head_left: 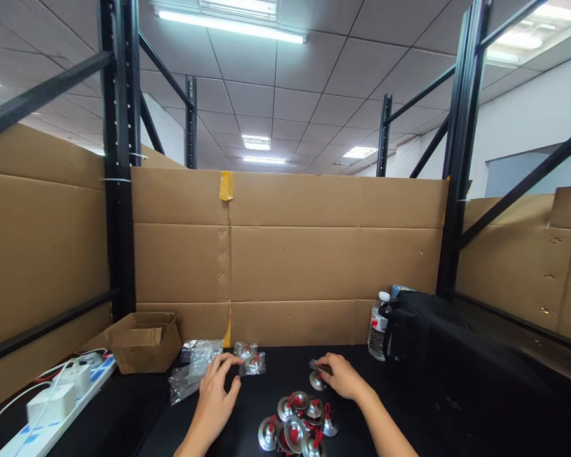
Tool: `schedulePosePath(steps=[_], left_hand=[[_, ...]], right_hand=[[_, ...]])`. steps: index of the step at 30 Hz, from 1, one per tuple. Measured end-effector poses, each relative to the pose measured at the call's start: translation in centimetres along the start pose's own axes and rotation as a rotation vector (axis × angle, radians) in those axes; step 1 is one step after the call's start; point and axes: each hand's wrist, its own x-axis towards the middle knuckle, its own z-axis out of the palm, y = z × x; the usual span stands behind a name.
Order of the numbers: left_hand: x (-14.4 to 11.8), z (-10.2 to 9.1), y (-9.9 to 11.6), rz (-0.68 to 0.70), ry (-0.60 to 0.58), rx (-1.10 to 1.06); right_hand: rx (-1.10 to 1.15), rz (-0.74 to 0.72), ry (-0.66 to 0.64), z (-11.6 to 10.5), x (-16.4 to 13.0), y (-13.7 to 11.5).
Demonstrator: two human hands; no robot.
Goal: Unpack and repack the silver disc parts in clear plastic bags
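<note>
My left hand [217, 387] is open, thumb and fingers apart, with its fingertips beside small metal cymbals in clear plastic bags [253, 364]. Whether a fingertip touches the bag, I cannot tell. Further right, my right hand [341, 376] pinches one small silver finger cymbal [317, 381] low over the table; a bit of what looks like clear plastic shows at its fingertips. Between my forearms lies a heap of silver finger cymbals [295, 433] with red cords, several of them overlapping. Clear plastic bags [197, 365] lie just left of my left hand.
On the black table [147, 406], a small cardboard box [145, 343] and a white power strip [71, 397] with plugs stand left. A water bottle [377, 327] and a black bag [438, 374] stand right. Cardboard walls [290, 260] and dark metal posts [118, 190] enclose the table.
</note>
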Motion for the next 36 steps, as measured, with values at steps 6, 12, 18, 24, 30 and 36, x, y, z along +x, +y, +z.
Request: schedulePosePath(steps=[6, 12, 18, 24, 30, 36], left_hand=[[-1.0, 0.4, 3.0, 0.052, -0.198, -0.093], [-2.4, 1.9, 6.2, 0.016, -0.303, -0.167], [-2.9, 3.0, 7.2, -0.002, -0.427, -0.176], [-2.3, 2.7, 6.6, 0.028, -0.402, -0.268], [-2.4, 2.1, 6.7, -0.043, -0.416, -0.220], [-2.8, 2.5, 6.2, -0.051, -0.436, -0.163]], right_hand=[[0.334, -0.024, 0.179, -0.5, -0.7, -2.4], [0.785, -0.187, -0.108, 0.4, -2.2, -8.4], [0.803, -0.210, -0.194, 1.6, -3.1, -10.2], [0.924, -0.141, -0.207, 1.7, -2.8, -9.8], [0.922, -0.052, -0.250, 1.5, -2.7, -9.1], [0.867, -0.065, -0.132, 1.6, -2.4, -9.3]])
